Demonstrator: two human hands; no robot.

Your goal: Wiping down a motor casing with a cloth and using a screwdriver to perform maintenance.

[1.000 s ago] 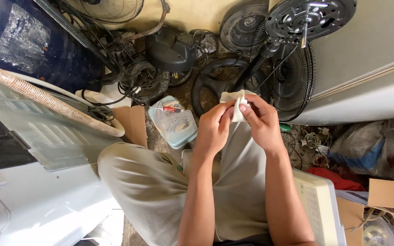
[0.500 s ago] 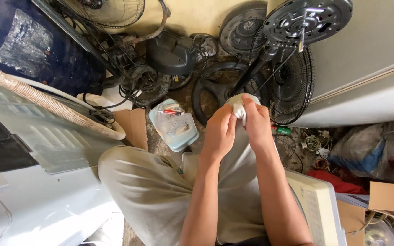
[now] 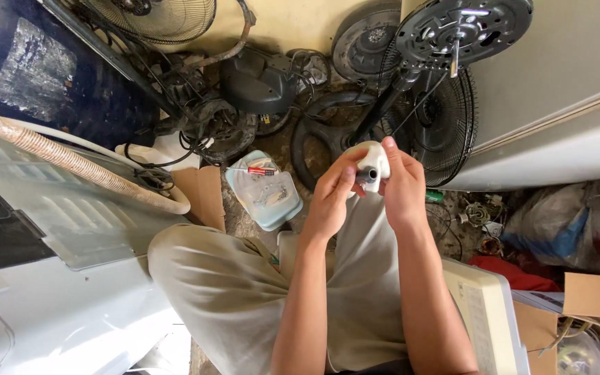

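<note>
Both my hands hold a small cream plastic fan part [image 3: 371, 162] with a dark round opening, above my knees. My left hand [image 3: 331, 196] grips its left side, with the thumb near the opening. My right hand [image 3: 403, 187] wraps its right side, fingers up along the part. Below them are my legs in light trousers [image 3: 244, 298]. A pale blue plastic tray [image 3: 265, 192] with a red-handled screwdriver [image 3: 258, 171] and small bits lies on the floor to the left of my hands.
Dismantled fans crowd the floor ahead: a black fan base on a pole [image 3: 463, 28], wire grilles [image 3: 446, 132], a motor housing [image 3: 258, 83]. A white appliance casing [image 3: 50, 236] stands left, a cream box [image 3: 487, 319] and cardboard [image 3: 595, 298] right.
My hands have come closer together around the cream part and turned it, so its dark opening now faces up. The view has shifted slightly.
</note>
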